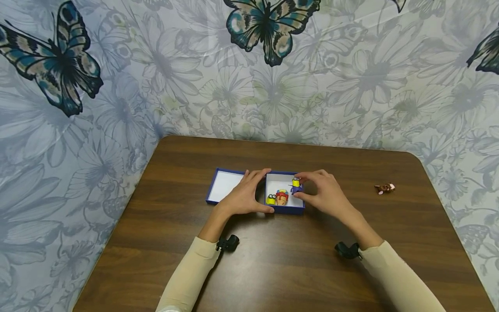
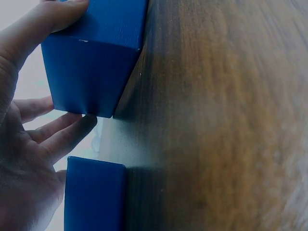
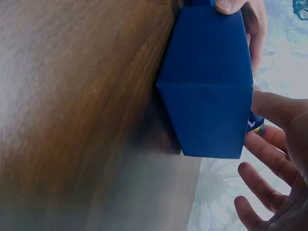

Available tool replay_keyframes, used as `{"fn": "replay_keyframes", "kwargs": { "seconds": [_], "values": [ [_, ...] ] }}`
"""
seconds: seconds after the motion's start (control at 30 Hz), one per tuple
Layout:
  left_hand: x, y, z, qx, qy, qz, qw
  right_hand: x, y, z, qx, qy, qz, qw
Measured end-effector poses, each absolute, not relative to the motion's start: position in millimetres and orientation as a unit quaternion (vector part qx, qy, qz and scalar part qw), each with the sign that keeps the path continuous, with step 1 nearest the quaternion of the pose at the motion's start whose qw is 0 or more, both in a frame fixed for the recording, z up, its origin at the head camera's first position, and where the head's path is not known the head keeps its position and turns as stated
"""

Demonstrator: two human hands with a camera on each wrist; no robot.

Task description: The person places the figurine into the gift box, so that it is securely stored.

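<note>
A blue box [image 1: 286, 210] with a white inside stands open-side up on the table. My left hand [image 1: 241, 197] grips its left end, thumb at the front corner and fingers toward the back, as the left wrist view also shows. Between the thumb and fingers of my right hand [image 1: 329, 196] is a small yellow-and-blue minion figurine [image 1: 296, 183], upright over the box's right side. Inside the box lie a red-and-tan figurine [image 1: 282, 197] and a yellow one with big eyes [image 1: 270, 199]. In the right wrist view, the box wall hides most of the pinched figurine.
Left of the box, partly behind my left hand, lies a shallow blue lid [image 1: 224, 185] with its white inside up. A small brown figurine [image 1: 385, 188] lies on its side at the right of the wooden table [image 1: 273, 268]. A butterfly-patterned wall stands behind.
</note>
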State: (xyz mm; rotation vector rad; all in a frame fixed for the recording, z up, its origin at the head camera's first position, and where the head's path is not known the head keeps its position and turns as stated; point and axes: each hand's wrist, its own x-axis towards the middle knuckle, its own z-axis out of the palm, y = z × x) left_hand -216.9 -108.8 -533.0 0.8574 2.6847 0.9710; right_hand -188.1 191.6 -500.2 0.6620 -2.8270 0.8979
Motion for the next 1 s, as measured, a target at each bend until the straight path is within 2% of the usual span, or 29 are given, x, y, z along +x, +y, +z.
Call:
{"fn": "replay_keyframes", "kwargs": {
  "seconds": [0.2,0.47,0.77,1.0],
  "values": [
    [-217,-109,-534,0.285,0.899,0.324,0.077,-187,186,-500,0.22,-0.94,0.253,0.067],
    [-217,-109,-534,0.289,0.897,0.326,0.078,-184,185,-502,0.201,-0.939,0.275,0.039],
    [-215,-109,-533,0.283,0.896,0.331,0.084,-185,180,-495,0.173,-0.948,0.265,-0.019],
    [-216,-108,-533,0.284,0.897,0.329,0.081,-185,176,-488,0.168,-0.956,0.238,-0.024]
  ]
}}
